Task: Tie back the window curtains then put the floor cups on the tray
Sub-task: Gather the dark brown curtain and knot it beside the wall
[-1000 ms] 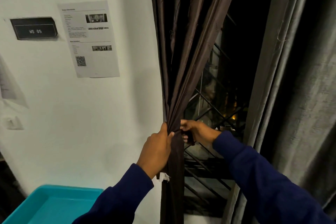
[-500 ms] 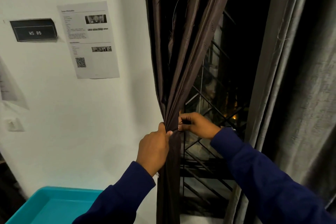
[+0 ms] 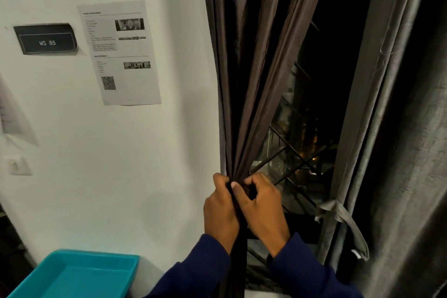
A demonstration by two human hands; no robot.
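Securing the gathered brown curtain [image 3: 251, 104] at the window's left side.
Left hand [image 3: 221, 210] and right hand [image 3: 262, 210] each grip the bunched folds, fingers [image 3: 251, 180] curled tight; the gather should stay compact while the tie is cinched.

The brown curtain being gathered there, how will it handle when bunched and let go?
The brown curtain probably handles floppy: it collapses into narrow folds where the left hand and right hand grip it. Its sheen suggests it may slip. Released untied, it would likely spread back out.
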